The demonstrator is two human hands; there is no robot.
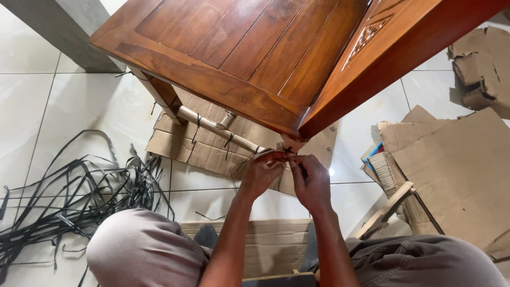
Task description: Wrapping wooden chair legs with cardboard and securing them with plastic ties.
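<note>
Knees [143,250] in grey-brown cloth frame both my forearms, reaching up under the corner of a wooden table [239,58].

My left hand [260,175] curls with fingertips pinched on a thin black strap [284,153] at the table's leg end; my right hand [312,183], just beside it and nearly touching, is bunched closed on the same strap. Beyond my left hand a pale wrapped rail [212,126] carries more black ties. Corrugated cardboard [457,170] lies right of my right hand; tangled glossy black straps [74,196] sprawl on white tiles far left.
</note>
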